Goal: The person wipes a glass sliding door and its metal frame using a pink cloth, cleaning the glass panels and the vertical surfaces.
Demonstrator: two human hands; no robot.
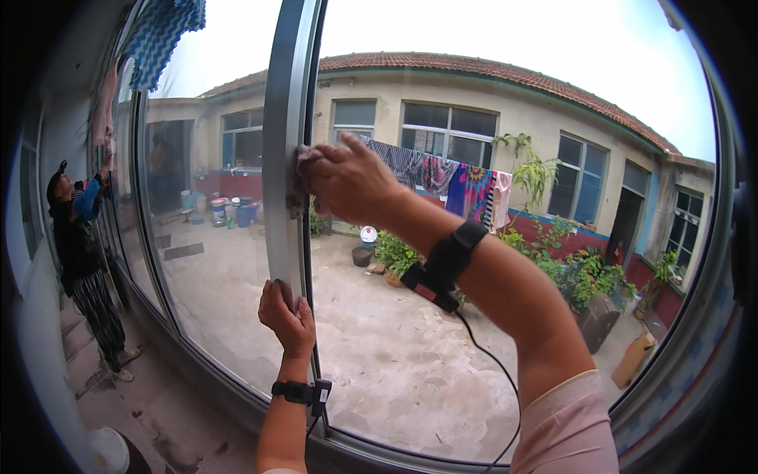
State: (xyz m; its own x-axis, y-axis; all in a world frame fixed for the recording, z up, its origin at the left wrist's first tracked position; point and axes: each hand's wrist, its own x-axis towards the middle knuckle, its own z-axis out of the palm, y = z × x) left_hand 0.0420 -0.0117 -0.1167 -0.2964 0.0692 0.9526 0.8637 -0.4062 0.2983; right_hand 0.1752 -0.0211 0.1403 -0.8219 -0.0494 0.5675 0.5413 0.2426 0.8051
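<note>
My right hand presses a crumpled, pale cloth against the edge of an upright aluminium sliding-window stile, just above a small metal latch. The fingers are bunched over the cloth and hide part of it. Lower down, my left hand wraps around the same stile, thumb on the side nearer the right pane and fingers on the left. Large glass panes lie on both sides of the stile. Each wrist wears a black strap with a small module.
A cable hangs from the right wrist module. To the left, another person stands at the windows with arms raised. A blue patterned cloth hangs at upper left; a pale container stands low. Through the glass appear laundry and potted plants.
</note>
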